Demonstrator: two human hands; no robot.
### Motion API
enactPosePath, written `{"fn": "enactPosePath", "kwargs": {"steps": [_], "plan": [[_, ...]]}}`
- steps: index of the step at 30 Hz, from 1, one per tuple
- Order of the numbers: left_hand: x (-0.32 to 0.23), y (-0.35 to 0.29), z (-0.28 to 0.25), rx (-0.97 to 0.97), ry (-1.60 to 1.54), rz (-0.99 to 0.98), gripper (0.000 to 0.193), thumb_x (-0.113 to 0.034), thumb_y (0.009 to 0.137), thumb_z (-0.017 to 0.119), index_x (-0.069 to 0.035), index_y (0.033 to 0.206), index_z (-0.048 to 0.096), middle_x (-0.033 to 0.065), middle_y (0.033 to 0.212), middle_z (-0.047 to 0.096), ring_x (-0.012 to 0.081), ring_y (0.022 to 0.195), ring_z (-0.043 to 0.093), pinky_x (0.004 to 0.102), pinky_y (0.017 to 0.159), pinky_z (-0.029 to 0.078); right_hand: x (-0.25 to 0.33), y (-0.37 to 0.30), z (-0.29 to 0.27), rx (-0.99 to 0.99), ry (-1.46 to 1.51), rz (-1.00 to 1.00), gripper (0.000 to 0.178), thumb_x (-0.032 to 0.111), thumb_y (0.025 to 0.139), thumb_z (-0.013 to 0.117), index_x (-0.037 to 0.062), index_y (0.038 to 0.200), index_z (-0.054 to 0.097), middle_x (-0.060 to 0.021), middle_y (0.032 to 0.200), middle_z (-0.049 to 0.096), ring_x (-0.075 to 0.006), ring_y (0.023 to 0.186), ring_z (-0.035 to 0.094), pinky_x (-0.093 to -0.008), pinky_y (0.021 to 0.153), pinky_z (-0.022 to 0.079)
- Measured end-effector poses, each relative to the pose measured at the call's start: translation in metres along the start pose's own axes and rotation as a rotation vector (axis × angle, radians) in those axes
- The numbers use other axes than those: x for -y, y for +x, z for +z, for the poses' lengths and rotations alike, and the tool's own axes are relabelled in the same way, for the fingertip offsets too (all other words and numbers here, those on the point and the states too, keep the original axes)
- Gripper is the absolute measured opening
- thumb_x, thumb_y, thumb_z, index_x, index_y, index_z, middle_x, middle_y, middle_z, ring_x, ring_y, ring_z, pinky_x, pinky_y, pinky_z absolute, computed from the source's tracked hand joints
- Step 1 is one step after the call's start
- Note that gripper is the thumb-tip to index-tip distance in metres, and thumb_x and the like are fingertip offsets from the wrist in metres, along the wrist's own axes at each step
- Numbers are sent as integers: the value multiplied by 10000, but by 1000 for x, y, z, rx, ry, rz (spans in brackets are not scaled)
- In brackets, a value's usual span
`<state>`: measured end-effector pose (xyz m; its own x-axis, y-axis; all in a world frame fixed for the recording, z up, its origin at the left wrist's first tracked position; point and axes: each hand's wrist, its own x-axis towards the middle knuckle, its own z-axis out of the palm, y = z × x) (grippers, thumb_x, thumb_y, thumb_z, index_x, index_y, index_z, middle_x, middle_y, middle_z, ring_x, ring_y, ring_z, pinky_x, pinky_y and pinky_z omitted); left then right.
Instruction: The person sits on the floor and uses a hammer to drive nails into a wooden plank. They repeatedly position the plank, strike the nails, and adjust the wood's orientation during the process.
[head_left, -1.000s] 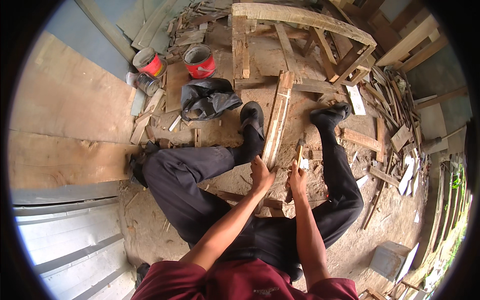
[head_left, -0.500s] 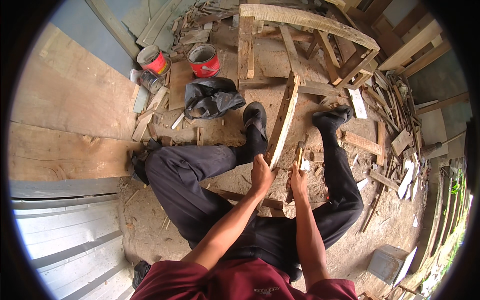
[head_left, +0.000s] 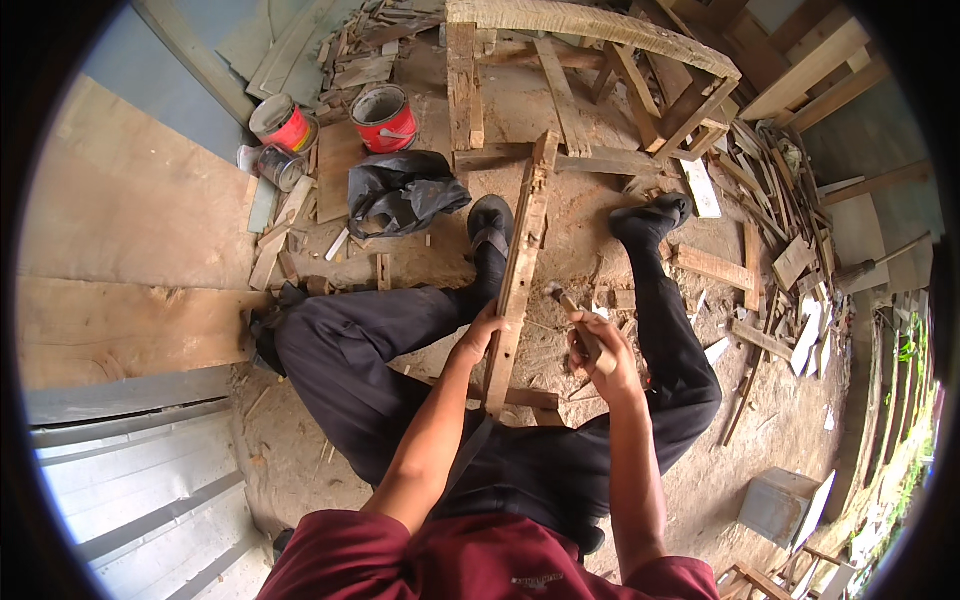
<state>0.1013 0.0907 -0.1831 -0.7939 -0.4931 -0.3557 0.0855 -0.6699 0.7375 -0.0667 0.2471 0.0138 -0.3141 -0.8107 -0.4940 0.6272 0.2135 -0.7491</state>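
A long, weathered wooden beam (head_left: 521, 255) with several dark holes slants between my legs, its near end by my lap. My left hand (head_left: 484, 332) is closed around its lower part. To the right of the beam, my right hand (head_left: 612, 362) grips a hand tool with a wooden handle (head_left: 571, 303). The tool has a pale, rounded end pointing toward the beam; my fingers cover part of it, so its exact kind is unclear. The tool and beam are apart. A short wooden piece (head_left: 530, 398) lies crosswise behind the beam's near end.
A wooden frame (head_left: 590, 22) stands ahead. Two red buckets (head_left: 383, 120) (head_left: 281, 124) and a black plastic bag (head_left: 405, 192) are at the far left. Scrap wood (head_left: 715, 266) litters the right side. Wooden boards (head_left: 135, 330) stand along the left, and a grey box (head_left: 775, 507) sits at lower right.
My left hand and the beam have shifted left, and the beam is steeper. My right hand has turned the tool, tilting its far end leftward toward the beam.
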Motion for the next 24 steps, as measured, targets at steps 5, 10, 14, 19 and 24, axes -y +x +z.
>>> {"fn": "enactPosePath", "kwargs": {"steps": [5,10,14,19,24], "plan": [[-1,0,-12,-97,-73,-67,665,-208,735,574,-51,1378,511,56,1189,606,176,1127,531,336,1026,382,3,9,11,173,25,-101,468,373,1045,328,19,1273,532,-151,1038,664,-292,939,682,-405,790,543],[-30,1,48,-237,570,217,740,-366,820,761,-14,1399,463,159,1332,572,240,1236,541,396,1053,412,19,25,28,115,-610,-329,446,243,1007,576,13,1368,449,-131,1001,685,-234,845,711,-326,692,569],[-21,0,38,-393,761,30,628,-290,760,751,14,1270,545,206,1113,679,324,1007,671,403,887,522,53,43,74,-163,-1230,-663,179,139,926,696,-1,1022,637,-113,744,658,-197,626,643,-354,608,502],[-19,3,42,-474,745,40,531,-255,727,722,19,1169,613,243,1026,705,366,925,698,420,821,549,73,99,79,-244,-1093,-1036,244,184,928,684,-3,792,608,-81,623,592,-234,575,542,-423,704,470],[-20,3,49,-550,807,39,503,-263,721,733,29,1121,646,262,987,712,379,875,710,434,794,568,70,152,77,-198,-657,-725,290,226,984,613,-4,819,550,-31,610,507,-113,587,467,-324,546,408]]}}
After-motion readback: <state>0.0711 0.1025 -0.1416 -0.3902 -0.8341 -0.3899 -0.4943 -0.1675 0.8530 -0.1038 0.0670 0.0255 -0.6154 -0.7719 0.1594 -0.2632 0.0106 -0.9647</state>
